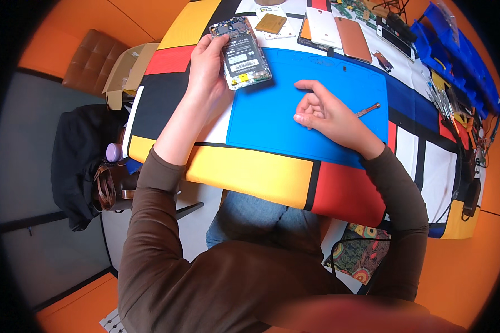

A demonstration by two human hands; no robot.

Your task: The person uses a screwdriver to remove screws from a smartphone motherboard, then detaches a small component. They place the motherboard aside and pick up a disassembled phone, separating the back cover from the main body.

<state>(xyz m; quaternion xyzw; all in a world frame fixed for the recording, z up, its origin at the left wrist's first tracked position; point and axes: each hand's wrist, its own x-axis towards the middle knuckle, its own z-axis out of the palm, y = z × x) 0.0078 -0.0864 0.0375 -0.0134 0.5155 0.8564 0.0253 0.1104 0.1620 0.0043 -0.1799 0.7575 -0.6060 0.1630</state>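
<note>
My left hand grips an opened smartphone by its left edge, the thumb lying over its upper part. The phone's back cover is off, so its dark battery and circuit board show. It is raised over the left edge of a blue work mat. My right hand hovers over the middle of the mat, its index finger stretched out and the others loosely curled; I see nothing in it. Partly behind this hand, a small screwdriver with a brownish handle lies on the mat.
Beyond the mat lie a white phone back, a brown phone cover and a gold-coloured plate. Blue bins stand at the far right, with several tools nearer. A cardboard box is left of the table.
</note>
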